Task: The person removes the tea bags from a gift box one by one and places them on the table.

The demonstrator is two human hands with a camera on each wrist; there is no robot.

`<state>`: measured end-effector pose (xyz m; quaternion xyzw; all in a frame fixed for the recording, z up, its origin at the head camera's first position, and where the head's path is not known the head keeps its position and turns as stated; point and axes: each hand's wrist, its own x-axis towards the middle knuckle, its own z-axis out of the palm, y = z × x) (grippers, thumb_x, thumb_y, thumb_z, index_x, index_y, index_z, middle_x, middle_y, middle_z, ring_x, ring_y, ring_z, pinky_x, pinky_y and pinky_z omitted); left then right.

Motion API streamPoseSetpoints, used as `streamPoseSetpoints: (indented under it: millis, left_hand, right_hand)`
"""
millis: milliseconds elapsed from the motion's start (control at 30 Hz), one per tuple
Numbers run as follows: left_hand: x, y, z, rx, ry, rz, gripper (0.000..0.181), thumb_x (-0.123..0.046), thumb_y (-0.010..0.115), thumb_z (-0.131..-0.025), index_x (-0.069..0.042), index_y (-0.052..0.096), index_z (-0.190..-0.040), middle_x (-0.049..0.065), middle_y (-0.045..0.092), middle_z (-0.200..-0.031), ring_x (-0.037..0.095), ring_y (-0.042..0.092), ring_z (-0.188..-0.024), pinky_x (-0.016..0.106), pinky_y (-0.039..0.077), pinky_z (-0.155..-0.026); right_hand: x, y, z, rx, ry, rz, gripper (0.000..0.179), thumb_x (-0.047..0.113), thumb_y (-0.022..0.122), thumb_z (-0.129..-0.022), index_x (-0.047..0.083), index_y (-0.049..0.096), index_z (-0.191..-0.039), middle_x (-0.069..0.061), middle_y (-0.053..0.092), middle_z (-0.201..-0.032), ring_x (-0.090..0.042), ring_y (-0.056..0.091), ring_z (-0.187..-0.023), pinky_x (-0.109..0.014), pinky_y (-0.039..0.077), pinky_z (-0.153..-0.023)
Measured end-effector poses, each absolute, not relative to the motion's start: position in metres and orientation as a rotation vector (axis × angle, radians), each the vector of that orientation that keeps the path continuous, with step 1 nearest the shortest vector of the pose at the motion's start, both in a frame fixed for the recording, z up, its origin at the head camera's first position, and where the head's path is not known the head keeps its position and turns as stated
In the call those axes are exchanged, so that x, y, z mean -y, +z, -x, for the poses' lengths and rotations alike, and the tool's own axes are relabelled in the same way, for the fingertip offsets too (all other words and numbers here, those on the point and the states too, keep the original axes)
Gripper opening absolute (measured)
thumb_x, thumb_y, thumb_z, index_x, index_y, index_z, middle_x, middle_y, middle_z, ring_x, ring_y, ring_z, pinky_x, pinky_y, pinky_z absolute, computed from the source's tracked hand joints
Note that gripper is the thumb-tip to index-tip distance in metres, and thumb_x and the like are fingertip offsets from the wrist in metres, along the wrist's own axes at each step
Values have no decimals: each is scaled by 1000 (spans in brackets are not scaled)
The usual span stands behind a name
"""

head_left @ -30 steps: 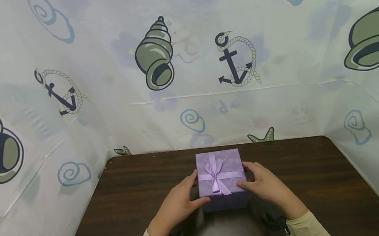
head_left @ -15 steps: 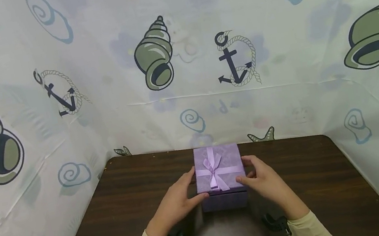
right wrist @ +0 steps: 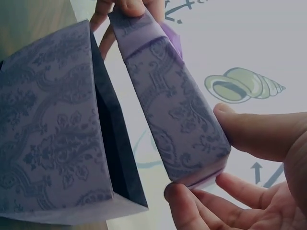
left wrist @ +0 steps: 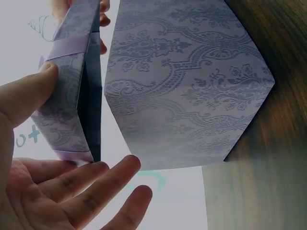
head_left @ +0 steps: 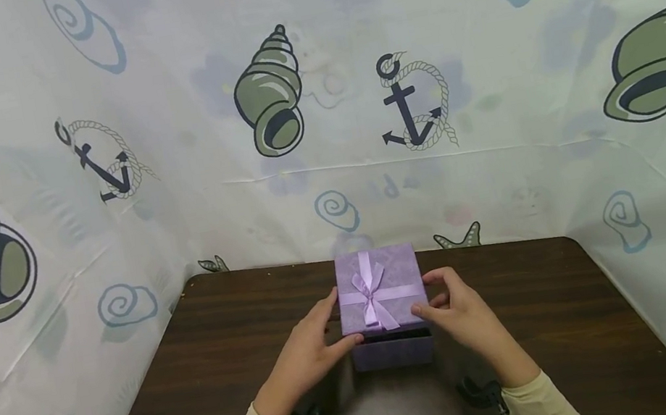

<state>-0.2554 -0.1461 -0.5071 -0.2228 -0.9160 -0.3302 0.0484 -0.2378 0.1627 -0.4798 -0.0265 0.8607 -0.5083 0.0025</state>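
Note:
A purple box lid (head_left: 378, 277) with a lilac ribbon bow (head_left: 372, 289) is held by both hands just above the patterned box base (head_left: 393, 354). In the head view a dark gap shows between lid and base. My left hand (head_left: 304, 352) grips the lid's left side, thumb at its front corner. On the opposite side my right hand (head_left: 467, 317) pinches the lid with thumb and fingers. Both wrist views show the lid (right wrist: 177, 110) wholly apart from the base (left wrist: 187, 72). The base's dark inner wall (right wrist: 117, 139) shows in the right wrist view; its contents are hidden.
The box base stands on a dark brown wooden table (head_left: 218, 351). Behind and beside the table hangs a white cloth (head_left: 207, 206) printed with shells and anchors. The table's far edge runs close behind the lid.
Both hands have raised the lid off the base. At first it sat on the base; a gap has opened along the front. The base has stayed in place.

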Motion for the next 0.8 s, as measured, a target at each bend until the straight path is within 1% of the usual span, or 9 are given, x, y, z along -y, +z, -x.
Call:
streamPoseSetpoints:
  millis: [133, 233, 333, 467, 667, 800]
  left_hand:
    - [149, -507, 258, 2766, -1050, 670, 99, -44, 89, -92, -10, 38, -171, 12, 58, -162, 29, 71, -129, 49, 59, -108]
    - [151, -504, 259, 2757, -1102, 663, 99, -43, 89, -92, -14, 38, -171, 10, 59, -161, 27, 74, -123, 48, 61, -105]
    - [153, -503, 260, 2738, -1166, 661, 99, -41, 90, -92, -14, 37, -172, 9, 60, -159, 25, 75, -120, 47, 62, -103]
    - [153, -503, 261, 2701, -1215, 682, 99, -39, 90, -92, -11, 38, -171, 9, 64, -153, 24, 75, -117, 46, 63, -101]
    - [154, -505, 262, 2649, -1271, 666, 95, -36, 90, -92, -10, 42, -169, 9, 66, -150, 23, 75, -116, 45, 64, -98]
    - [159, -505, 259, 2641, -1285, 610, 94, -39, 91, -91, -13, 44, -169, 6, 68, -146, 21, 75, -111, 42, 65, -96]
  right_hand:
    - [-158, -479, 237, -2676, -1665, 97, 61, 30, 86, -97, 12, 54, -145, -19, 72, -126, -23, 74, -101, -34, 59, -81]
    - [-154, -476, 235, -2655, -1717, 94, 61, 27, 86, -97, 10, 54, -146, -20, 69, -128, -23, 72, -98, -30, 58, -79]
    - [-150, -473, 234, -2632, -1757, 86, 61, 25, 86, -97, 9, 54, -147, -20, 65, -128, -23, 70, -94, -28, 58, -78]
    - [-149, -472, 233, -2616, -1779, 73, 62, 26, 86, -97, 10, 55, -148, -20, 66, -125, -22, 70, -94, -26, 58, -78]
    - [-147, -473, 232, -2584, -1830, 92, 61, 26, 86, -97, 12, 56, -148, -18, 63, -141, -24, 70, -105, -29, 60, -84]
    - [-142, -473, 232, -2540, -1878, 100, 61, 26, 85, -98, 12, 56, -150, -18, 62, -143, -25, 70, -109, -32, 60, -88]
